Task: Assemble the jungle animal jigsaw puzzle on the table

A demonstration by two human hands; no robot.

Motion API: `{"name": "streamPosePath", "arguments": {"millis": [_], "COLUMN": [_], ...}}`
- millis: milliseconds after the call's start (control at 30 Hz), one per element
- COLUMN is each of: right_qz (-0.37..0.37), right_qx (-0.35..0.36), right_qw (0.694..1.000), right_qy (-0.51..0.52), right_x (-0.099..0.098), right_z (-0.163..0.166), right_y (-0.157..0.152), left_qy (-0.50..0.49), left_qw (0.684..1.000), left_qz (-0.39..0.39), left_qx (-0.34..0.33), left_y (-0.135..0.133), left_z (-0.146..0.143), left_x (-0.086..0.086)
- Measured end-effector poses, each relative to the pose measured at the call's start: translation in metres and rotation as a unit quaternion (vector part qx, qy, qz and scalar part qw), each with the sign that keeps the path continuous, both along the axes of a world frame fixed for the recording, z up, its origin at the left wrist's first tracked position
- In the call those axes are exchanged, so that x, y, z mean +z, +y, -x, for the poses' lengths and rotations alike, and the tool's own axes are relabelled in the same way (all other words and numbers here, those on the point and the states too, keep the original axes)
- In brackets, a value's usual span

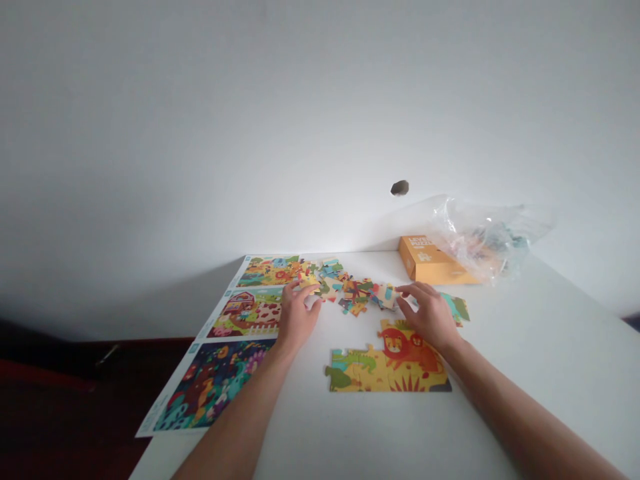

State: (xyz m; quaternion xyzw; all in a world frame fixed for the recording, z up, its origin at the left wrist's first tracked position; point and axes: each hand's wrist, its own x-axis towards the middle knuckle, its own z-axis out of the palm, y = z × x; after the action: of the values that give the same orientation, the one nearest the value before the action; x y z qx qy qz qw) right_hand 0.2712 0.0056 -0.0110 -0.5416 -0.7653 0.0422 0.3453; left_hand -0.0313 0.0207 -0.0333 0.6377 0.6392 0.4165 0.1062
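Observation:
My left hand (296, 315) reaches to the left end of a loose pile of puzzle pieces (357, 291). Its thumb and index finger are apart, and its fingertips touch a yellow puzzle piece (309, 282). On the pile's right side, my right hand (431, 313) has thumb and index finger at the edge of a pale puzzle piece (387, 295), seemingly pinching it. Below the right hand lies a partly joined puzzle (370, 373) with a red-maned lion and a green crocodile on yellow. My right wrist and hand cover part of its upper right side.
A sheet with three printed pictures (200, 348) lies along the table's left edge, partly under my left arm. At the back right stands an orange puzzle box (425, 261) with a clear plastic bag (493, 243) on it. Teal-green pieces (456, 307) lie beyond my right hand. The white wall has a hole (400, 188).

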Motion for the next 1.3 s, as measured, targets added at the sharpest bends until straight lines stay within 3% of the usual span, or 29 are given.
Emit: {"name": "streamPosePath", "arguments": {"millis": [133,267,600,667,800,967,1133,1233,1300], "right_qz": [0.010,0.028,0.021,0.020,0.018,0.021,0.018,-0.006,-0.038], "right_qx": [0.046,0.062,0.047,0.047,0.051,0.050,0.049,0.058,0.051], "right_qw": [0.997,0.994,0.996,0.996,0.996,0.995,0.995,0.997,0.998], "right_qy": [-0.062,-0.091,-0.071,-0.073,-0.074,-0.078,-0.083,-0.057,-0.017], "right_x": [-0.004,-0.015,-0.018,-0.018,-0.020,-0.020,-0.016,-0.006,0.009], "right_z": [-0.001,0.001,-0.003,-0.002,-0.002,-0.004,0.003,0.004,-0.003], "right_y": [0.005,0.012,0.017,0.016,0.016,0.016,0.014,0.010,0.003], "left_qy": [0.141,0.182,0.136,0.133,0.163,0.170,0.160,0.097,0.005], "left_qw": [0.989,0.983,0.971,0.976,0.985,0.983,0.986,0.993,0.994], "left_qz": [-0.026,-0.008,-0.030,-0.042,-0.030,-0.013,-0.019,-0.042,-0.079], "left_qx": [0.040,0.038,-0.193,-0.167,-0.050,-0.073,-0.032,-0.059,-0.081], "left_y": [-0.006,-0.009,-0.008,-0.008,-0.004,-0.001,0.005,0.006,0.000], "left_z": [-0.002,-0.003,-0.010,-0.009,-0.004,0.002,0.002,-0.001,0.001], "left_x": [0.003,0.002,0.003,0.003,0.000,-0.001,-0.006,-0.004,0.010]}}
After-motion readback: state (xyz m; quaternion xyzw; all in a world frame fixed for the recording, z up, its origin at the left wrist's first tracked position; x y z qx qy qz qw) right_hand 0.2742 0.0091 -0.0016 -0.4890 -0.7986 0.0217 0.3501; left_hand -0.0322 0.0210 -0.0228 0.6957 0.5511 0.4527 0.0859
